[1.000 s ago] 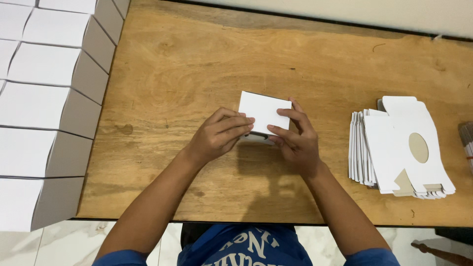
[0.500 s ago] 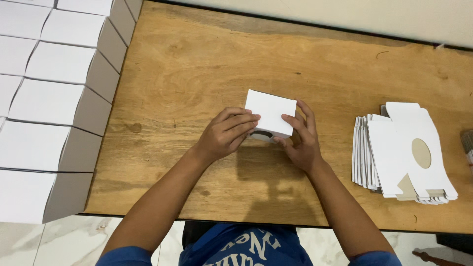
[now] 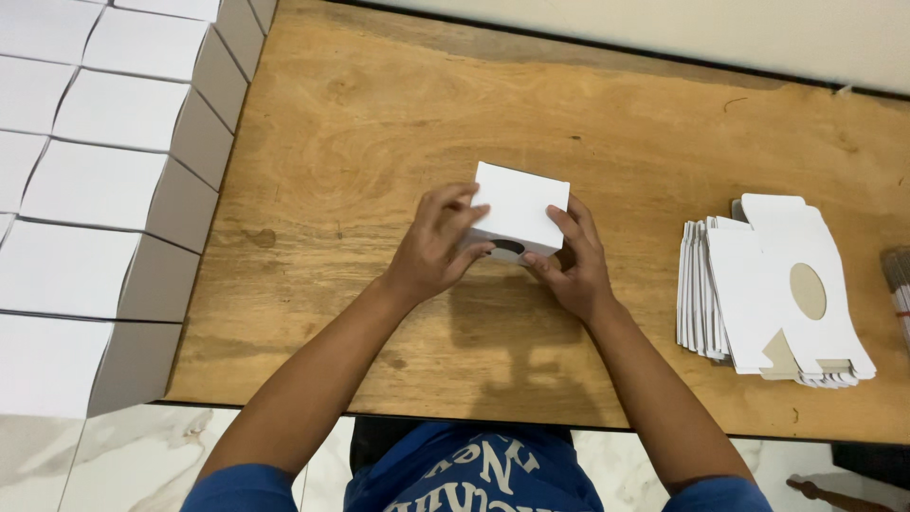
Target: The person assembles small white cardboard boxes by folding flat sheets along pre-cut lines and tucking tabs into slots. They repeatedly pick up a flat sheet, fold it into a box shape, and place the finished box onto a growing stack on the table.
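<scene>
My left hand (image 3: 438,248) and right hand (image 3: 572,268) grip a small white box (image 3: 519,210) between them, fingers curled on its sides, over the middle of the wooden table (image 3: 379,133). Flat box blanks (image 3: 773,289) lie stacked at right; assembled white boxes (image 3: 95,180) line the left.

A wooden table (image 3: 379,142) carries a stack of flat white blanks (image 3: 773,284) at its right, each with an oval cut-out. Rows of folded white boxes (image 3: 95,180) stand along its left edge, over a pale tiled floor (image 3: 123,465).
</scene>
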